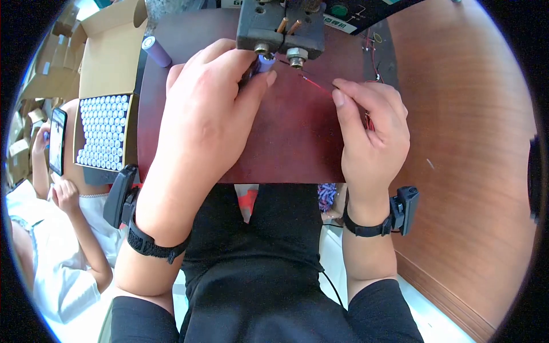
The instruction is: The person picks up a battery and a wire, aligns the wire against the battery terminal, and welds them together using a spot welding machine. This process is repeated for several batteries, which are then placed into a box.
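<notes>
My left hand grips a purple cylindrical battery cell and holds its end up under the grey welding head with two copper electrodes. My right hand pinches a thin red wire whose free tip points toward the cell's end. A few more red wires stick out behind the right hand's fingers. Both hands rest over a dark red work surface. Black bands with small devices sit on both wrists.
A cardboard box packed with several upright cells stands at the left, with a loose purple cell beside it. Loose wires lie at the back right. A wooden tabletop spreads right. A seated person holds a phone at the far left.
</notes>
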`<state>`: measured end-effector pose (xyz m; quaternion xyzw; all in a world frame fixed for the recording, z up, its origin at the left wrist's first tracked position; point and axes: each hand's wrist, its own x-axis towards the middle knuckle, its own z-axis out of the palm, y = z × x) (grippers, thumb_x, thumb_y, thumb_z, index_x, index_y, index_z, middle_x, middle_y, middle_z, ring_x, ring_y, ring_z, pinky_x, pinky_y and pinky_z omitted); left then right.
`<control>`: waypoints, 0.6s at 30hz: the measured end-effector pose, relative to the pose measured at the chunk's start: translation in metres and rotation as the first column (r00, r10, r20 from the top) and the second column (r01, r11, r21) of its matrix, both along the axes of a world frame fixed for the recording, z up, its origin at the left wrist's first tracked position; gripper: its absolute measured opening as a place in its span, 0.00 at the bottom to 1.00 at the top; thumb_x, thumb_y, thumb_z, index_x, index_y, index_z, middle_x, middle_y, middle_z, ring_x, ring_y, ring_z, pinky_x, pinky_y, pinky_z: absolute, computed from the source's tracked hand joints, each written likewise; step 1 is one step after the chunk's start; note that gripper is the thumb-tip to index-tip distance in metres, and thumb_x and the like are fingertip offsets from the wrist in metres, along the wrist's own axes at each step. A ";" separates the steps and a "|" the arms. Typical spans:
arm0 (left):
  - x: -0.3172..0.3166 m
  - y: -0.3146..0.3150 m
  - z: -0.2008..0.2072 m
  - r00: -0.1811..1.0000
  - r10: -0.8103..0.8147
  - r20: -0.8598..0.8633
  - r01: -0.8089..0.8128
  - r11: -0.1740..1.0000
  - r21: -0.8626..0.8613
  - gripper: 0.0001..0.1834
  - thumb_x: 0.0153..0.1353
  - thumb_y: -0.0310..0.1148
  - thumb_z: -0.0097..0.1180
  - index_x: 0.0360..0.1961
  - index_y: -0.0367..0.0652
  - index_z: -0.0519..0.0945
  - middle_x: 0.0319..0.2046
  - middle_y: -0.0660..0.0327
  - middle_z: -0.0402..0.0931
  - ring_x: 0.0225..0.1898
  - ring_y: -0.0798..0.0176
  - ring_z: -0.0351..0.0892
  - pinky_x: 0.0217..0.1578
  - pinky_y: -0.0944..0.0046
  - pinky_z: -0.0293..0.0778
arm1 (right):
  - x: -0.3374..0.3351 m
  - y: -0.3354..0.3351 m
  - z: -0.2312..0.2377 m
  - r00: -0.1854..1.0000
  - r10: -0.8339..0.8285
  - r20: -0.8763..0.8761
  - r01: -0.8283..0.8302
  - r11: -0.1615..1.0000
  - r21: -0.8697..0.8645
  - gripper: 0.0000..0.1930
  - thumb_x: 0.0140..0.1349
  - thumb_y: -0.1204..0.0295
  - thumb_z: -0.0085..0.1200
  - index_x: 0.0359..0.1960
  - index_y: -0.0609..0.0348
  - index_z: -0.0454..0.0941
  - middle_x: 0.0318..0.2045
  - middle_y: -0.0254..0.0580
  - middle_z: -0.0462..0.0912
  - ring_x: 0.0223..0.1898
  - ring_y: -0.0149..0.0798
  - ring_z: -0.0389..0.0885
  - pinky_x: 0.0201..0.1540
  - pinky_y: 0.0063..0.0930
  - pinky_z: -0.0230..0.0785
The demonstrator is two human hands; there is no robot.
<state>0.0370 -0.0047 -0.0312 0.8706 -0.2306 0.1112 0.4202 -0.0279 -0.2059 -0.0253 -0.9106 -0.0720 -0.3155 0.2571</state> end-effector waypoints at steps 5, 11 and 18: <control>0.001 -0.002 0.001 1.000 0.018 0.022 -0.019 0.998 0.058 0.14 0.63 0.35 0.66 0.40 0.33 0.82 0.36 0.48 0.80 0.37 0.43 0.80 0.38 0.55 0.73 | 0.001 -0.003 -0.002 1.000 0.001 -0.013 -0.001 1.000 0.011 0.05 0.61 0.79 0.67 0.39 0.62 0.88 0.37 0.40 0.86 0.42 0.37 0.81 0.49 0.29 0.70; 0.002 -0.001 0.001 1.000 0.004 -0.004 -0.004 0.999 0.045 0.14 0.63 0.36 0.66 0.42 0.34 0.83 0.37 0.47 0.80 0.38 0.43 0.81 0.39 0.55 0.74 | 0.003 -0.001 0.001 0.999 -0.031 -0.019 0.031 1.000 0.000 0.06 0.62 0.78 0.66 0.40 0.63 0.88 0.38 0.41 0.86 0.42 0.38 0.82 0.49 0.28 0.71; 0.003 -0.002 -0.001 0.999 0.005 0.032 -0.006 1.000 0.021 0.15 0.63 0.36 0.66 0.43 0.34 0.83 0.37 0.47 0.81 0.37 0.43 0.81 0.39 0.55 0.74 | 0.005 -0.001 -0.001 0.999 -0.018 -0.030 0.020 0.998 0.061 0.05 0.62 0.76 0.65 0.39 0.60 0.87 0.37 0.41 0.86 0.41 0.40 0.82 0.48 0.31 0.71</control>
